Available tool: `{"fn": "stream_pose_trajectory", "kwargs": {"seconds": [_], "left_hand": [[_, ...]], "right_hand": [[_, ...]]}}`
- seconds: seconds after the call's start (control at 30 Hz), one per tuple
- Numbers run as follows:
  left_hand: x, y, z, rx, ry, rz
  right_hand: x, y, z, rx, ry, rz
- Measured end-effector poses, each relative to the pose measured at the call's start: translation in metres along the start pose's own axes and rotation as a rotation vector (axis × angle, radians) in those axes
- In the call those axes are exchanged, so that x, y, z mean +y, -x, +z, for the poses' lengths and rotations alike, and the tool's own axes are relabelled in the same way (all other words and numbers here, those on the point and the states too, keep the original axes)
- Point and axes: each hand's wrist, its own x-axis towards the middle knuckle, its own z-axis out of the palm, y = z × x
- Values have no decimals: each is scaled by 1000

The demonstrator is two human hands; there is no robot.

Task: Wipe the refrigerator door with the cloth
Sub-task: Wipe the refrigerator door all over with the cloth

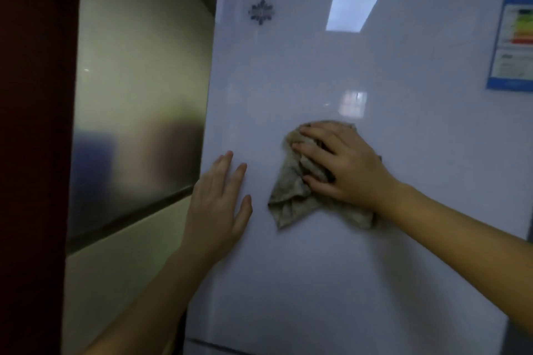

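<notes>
The glossy white refrigerator door (360,72) fills most of the view. A crumpled grey-beige cloth (291,199) lies against the door near its middle. My right hand (343,164) presses the cloth flat to the door with spread, fairly straight fingers; part of the cloth hangs below the palm. My left hand (219,199) rests flat on the door near its left edge, fingers straight, a short gap left of the cloth.
A snowflake emblem (261,11) sits at the door's upper left and a blue energy label (512,34) at the upper right. A shiny tiled wall (138,95) stands to the left, a dark red panel (31,124) at the far left.
</notes>
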Motion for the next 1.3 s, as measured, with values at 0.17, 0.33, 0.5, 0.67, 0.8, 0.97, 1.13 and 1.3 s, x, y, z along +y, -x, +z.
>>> {"fn": "stream_pose_trajectory", "kwargs": {"seconds": [0.17, 0.33, 0.5, 0.67, 0.8, 0.97, 1.13, 1.3], "left_hand": [[12, -74, -16, 15, -33, -2], [14, -110, -17, -18, -20, -52], [13, -108, -3, -53, -22, -44], [0, -106, -1, -28, -58, 47], [-12, -105, 2, -14, -83, 120], [-12, -104, 9, 42, -63, 122], [-6, -101, 11, 36, 4, 93], [6, -97, 12, -4, 16, 145]], "right_hand": [[64, -41, -35, 35, 14, 97], [64, -42, -34, 25, -29, 105], [35, -8, -19, -127, -80, -146], [54, -21, -31, -79, -31, -86], [91, -55, -49, 90, 40, 175], [84, -56, -43, 238, 51, 453], [16, 16, -15, 60, 4, 291], [-41, 98, 0, -179, -35, 28]]}}
